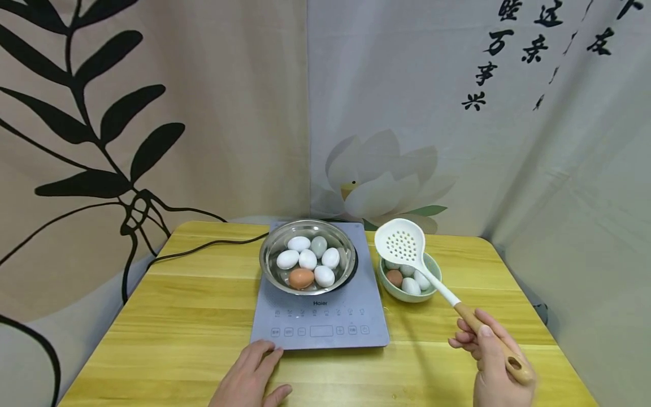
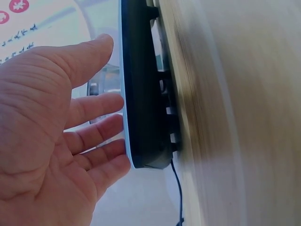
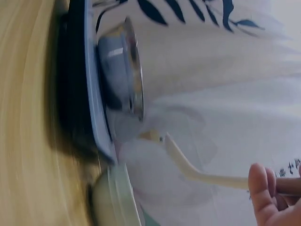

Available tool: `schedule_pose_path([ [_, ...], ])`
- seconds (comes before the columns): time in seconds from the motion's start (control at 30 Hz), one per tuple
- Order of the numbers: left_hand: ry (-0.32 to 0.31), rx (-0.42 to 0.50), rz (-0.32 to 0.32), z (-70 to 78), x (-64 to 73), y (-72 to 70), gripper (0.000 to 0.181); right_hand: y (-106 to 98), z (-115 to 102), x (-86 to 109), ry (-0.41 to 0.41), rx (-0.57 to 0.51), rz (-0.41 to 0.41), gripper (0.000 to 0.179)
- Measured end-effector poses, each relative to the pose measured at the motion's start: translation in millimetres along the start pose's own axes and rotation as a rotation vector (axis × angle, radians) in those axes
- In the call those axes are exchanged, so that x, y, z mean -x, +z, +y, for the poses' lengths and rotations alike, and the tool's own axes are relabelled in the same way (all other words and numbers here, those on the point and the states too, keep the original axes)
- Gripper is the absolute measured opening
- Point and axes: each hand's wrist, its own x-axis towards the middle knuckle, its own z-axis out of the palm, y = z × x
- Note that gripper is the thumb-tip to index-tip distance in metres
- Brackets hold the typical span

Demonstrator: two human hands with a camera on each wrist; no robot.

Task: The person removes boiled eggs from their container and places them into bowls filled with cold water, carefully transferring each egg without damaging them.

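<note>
My right hand grips the wooden handle of a white slotted skimmer, whose perforated head hangs over a pale green bowl in the head view. Several eggs, one of them brown, lie in that bowl. A steel pot with several white eggs, a brown egg and a greyish egg stands on a flat induction cooker. At the cooker's front left corner is my left hand; in the left wrist view its extended fingertips meet the cooker's edge.
The cooker and bowl stand on a wooden table. A black cord runs from behind the pot over the table's left edge. Printed curtains hang close behind the table and along its right side.
</note>
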Motion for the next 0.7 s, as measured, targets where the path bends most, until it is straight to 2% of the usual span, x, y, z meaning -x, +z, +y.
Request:
schedule_pose_path([
  [0.13, -0.019, 0.014, -0.02, 1.0, 0.1, -2.3, 0.062, 11, -1, 10.0, 0.041, 0.015, -0.18, 0.03],
  [0.2, -0.013, 0.011, -0.014, 1.2, 0.2, -2.6, 0.062, 17, 1, 14.4, 0.02, 0.064, -0.288, 0.03],
  [0.27, -0.007, 0.005, -0.006, 1.2, 0.1, -2.3, 0.062, 22, 4, 17.7, -0.041, 0.11, -0.404, 0.029],
  [0.33, -0.003, 0.002, -0.003, 1.1, -0.2, -2.1, 0.063, 27, 10, 17.3, -0.204, 0.137, -0.536, 0.03],
  [0.43, -0.005, 0.007, -0.011, 1.0, -0.7, -2.3, 0.063, 38, 18, 10.7, -0.558, 0.163, -0.716, 0.032],
  [0.5, -0.006, 0.013, -0.019, 0.8, -0.9, -2.5, 0.063, 46, 21, 4.0, -0.793, 0.168, -0.802, 0.029],
  [0.53, -0.006, 0.013, -0.021, 0.8, -0.8, -2.6, 0.062, 50, 20, 1.1, -0.885, 0.183, -0.829, 0.027],
  [0.7, 0.004, 0.006, -0.008, -0.2, -0.1, -2.0, 0.062, 67, 4, -8.3, -1.14, 0.294, -0.949, 0.031],
])
